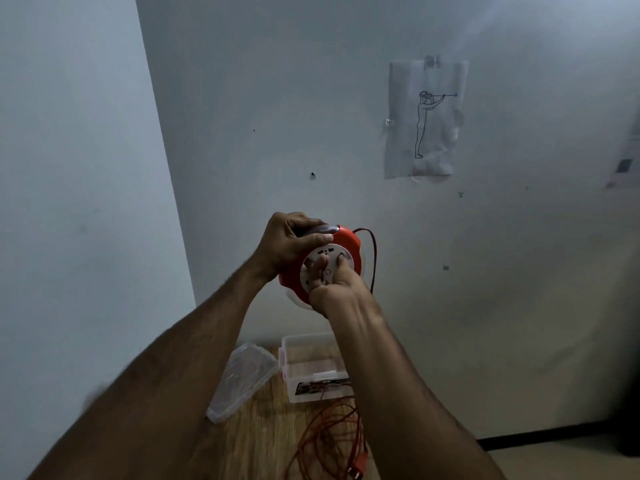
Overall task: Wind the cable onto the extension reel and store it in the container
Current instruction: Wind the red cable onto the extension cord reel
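Note:
I hold a round red extension reel (349,237) with a white socket face up in front of the wall. My left hand (289,242) grips its top handle. My right hand (329,284) lies on the white face with fingertips pressed into the disc. A red cable (374,258) leaves the reel's right side and hangs down. Its loose coils (329,441) lie tangled on the wooden table below, with the red plug (358,467) near the bottom edge. The clear plastic container (311,344) stands open on the table under my right forearm.
The container's clear lid (242,379) lies tilted to the left of it on the wooden table (256,441). A paper with a line drawing (424,119) is taped to the wall at upper right. A wall corner runs down the left.

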Tool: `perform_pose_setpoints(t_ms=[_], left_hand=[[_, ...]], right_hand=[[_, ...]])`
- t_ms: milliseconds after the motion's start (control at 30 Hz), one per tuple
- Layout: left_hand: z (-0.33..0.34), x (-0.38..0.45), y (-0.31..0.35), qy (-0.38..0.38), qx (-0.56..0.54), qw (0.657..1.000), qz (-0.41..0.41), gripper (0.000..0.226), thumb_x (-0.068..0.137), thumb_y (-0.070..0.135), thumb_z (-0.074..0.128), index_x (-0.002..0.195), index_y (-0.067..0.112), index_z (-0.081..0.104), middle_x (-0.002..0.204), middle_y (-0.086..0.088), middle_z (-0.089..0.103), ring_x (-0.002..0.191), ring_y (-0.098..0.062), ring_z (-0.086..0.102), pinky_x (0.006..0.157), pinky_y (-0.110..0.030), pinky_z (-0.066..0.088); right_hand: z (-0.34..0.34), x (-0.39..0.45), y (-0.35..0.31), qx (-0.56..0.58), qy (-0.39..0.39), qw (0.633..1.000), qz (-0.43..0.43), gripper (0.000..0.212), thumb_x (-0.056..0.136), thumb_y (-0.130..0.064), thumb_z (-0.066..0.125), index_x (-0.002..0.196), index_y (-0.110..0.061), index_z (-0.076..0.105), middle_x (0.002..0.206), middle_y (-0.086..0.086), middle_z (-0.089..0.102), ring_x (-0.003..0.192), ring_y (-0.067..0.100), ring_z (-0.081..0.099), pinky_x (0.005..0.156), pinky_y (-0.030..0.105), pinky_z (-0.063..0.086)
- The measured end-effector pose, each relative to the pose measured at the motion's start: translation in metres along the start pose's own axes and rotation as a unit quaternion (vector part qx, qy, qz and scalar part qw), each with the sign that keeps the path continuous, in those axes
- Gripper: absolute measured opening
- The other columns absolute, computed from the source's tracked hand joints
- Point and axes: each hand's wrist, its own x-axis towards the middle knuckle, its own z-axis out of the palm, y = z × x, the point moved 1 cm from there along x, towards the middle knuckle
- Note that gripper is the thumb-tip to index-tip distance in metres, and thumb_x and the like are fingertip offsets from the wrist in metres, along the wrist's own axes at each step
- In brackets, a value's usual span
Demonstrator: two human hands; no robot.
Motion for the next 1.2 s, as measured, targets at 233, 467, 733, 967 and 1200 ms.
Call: perform_pose_setpoints(t_ms=[233,467,733,967,1200], left_hand=[[-0.009,0.001,0.000,0.042,-0.094,0.993,-0.058,0.026,0.086,0.016,0.081,0.109,0.006,0.079,0.099,-0.012,0.077,0.086,-0.025,0.077,0.075,-0.038,0.064],[-0.017,0.007,0.008,0.018,-0.103,0.993,-0.064,0.027,0.085,0.013,0.081,0.110,0.003,0.078,0.099,-0.006,0.078,0.087,-0.021,0.078,0.074,-0.032,0.063],[-0.022,0.011,0.015,-0.054,-0.080,0.993,-0.066,0.021,0.088,0.015,0.079,0.109,0.012,0.079,0.102,-0.003,0.080,0.091,-0.023,0.078,0.078,-0.034,0.064],[-0.013,0.018,0.024,-0.060,-0.046,0.996,-0.055,0.025,0.086,0.017,0.082,0.109,0.009,0.080,0.101,-0.003,0.080,0.087,-0.019,0.078,0.075,-0.030,0.063],[-0.010,0.021,0.026,-0.088,-0.005,0.995,-0.043,0.028,0.085,0.022,0.082,0.110,0.011,0.080,0.103,-0.003,0.079,0.089,-0.019,0.078,0.081,-0.035,0.064]], right_hand=[[-0.030,-0.007,-0.010,-0.493,-0.042,0.816,-0.299,0.039,0.091,-0.026,0.071,0.123,-0.010,0.056,0.102,0.017,0.073,0.071,0.020,0.074,0.052,0.025,0.058],[-0.048,0.012,-0.032,-0.764,-0.136,-0.015,-0.630,0.050,0.093,-0.009,0.047,0.142,-0.021,0.047,0.139,0.027,0.043,0.065,0.017,0.060,0.051,0.019,0.045],[-0.022,0.011,-0.045,-0.742,-0.156,-0.225,-0.612,0.063,0.082,-0.025,0.079,0.140,-0.017,0.053,0.119,0.034,0.059,0.070,0.034,0.071,0.052,0.037,0.060],[-0.005,0.007,-0.047,-0.745,-0.197,-0.179,-0.612,0.067,0.062,-0.036,0.093,0.120,-0.012,0.069,0.092,0.022,0.071,0.069,0.031,0.073,0.061,0.039,0.062],[-0.012,0.013,-0.049,-0.760,-0.222,-0.060,-0.607,0.055,0.073,-0.026,0.084,0.123,-0.010,0.066,0.106,0.023,0.072,0.079,0.033,0.073,0.071,0.043,0.063]])
